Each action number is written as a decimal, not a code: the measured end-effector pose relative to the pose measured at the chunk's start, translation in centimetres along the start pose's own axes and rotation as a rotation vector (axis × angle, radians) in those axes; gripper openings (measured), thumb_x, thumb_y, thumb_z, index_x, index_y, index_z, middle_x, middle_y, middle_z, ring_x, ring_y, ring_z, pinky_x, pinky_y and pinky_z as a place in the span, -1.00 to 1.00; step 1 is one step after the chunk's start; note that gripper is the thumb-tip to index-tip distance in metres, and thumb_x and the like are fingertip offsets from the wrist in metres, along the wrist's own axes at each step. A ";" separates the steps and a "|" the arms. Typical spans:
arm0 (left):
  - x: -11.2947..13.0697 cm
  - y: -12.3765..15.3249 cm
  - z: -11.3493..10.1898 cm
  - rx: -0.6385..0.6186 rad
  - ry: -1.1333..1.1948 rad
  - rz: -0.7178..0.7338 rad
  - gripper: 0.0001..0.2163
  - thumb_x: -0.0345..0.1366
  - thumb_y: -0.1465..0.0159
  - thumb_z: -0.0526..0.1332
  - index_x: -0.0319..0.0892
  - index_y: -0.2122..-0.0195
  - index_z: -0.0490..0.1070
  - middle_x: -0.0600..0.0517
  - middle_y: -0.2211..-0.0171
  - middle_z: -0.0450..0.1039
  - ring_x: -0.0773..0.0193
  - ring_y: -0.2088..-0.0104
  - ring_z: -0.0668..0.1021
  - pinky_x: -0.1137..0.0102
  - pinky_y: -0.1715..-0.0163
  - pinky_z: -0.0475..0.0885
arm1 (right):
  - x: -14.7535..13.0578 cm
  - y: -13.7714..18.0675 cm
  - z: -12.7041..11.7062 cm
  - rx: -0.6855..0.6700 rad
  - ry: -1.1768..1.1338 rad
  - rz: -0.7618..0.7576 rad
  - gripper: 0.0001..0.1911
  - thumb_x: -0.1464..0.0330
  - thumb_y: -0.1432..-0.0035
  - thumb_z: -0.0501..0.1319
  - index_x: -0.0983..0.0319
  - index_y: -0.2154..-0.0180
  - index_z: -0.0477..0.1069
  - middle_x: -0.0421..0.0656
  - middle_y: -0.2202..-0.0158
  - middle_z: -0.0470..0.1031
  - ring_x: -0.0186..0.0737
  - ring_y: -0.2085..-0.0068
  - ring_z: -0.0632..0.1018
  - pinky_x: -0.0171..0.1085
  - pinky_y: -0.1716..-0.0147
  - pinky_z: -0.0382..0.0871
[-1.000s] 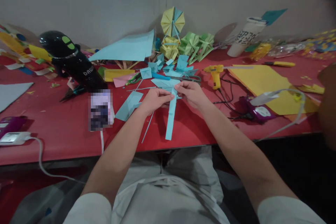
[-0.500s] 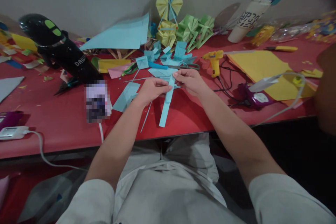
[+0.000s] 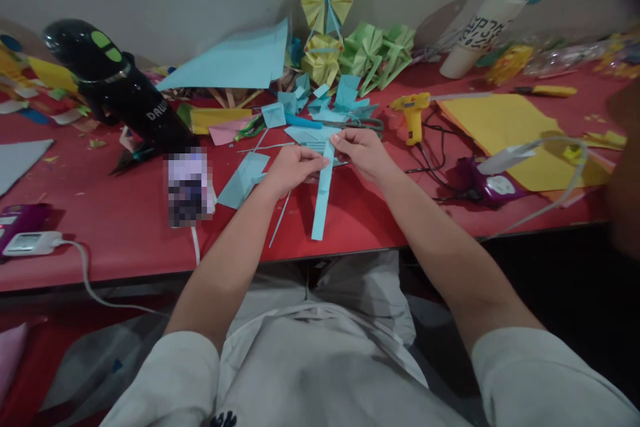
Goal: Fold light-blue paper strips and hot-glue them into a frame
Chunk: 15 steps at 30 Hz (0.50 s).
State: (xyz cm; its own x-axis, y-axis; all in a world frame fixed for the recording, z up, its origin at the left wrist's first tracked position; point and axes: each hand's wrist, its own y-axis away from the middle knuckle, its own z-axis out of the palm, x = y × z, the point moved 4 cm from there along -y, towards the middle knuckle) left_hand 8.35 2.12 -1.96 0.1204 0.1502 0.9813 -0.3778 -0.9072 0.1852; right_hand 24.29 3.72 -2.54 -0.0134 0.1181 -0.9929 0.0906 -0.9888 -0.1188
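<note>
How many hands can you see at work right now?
2: the left hand grips the blue strip partway along, and the right hand pinches its far end. The blurred shape at the right edge could hide another.

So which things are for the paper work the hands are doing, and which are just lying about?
For the job:
blue strip, held by the left hand and right hand
blue paper pieces, probably
yellow glue gun, maybe

Just lying about, it seems:
black bottle
white cup
purple socket box
</note>
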 end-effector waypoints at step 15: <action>-0.5 0.0 0.0 -0.025 0.053 -0.043 -0.79 -0.35 0.02 0.50 -0.27 0.44 0.50 0.01 0.51 0.52 0.33 0.47 0.57 0.37 0.37 0.56 | 0.2 -0.3 -0.6 0.105 0.164 -0.080 -0.47 -0.15 0.02 0.32 0.20 0.52 0.43 -0.22 0.59 0.33 -0.34 0.54 0.33 -0.28 0.53 0.22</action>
State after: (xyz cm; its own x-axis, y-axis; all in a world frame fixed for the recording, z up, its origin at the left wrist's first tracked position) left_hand 8.31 2.04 -2.44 0.0883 0.2106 0.9736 -0.3963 -0.8893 0.2283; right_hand 24.82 4.07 -2.66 0.1467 0.2015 -0.9685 -0.0088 -0.9787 -0.2049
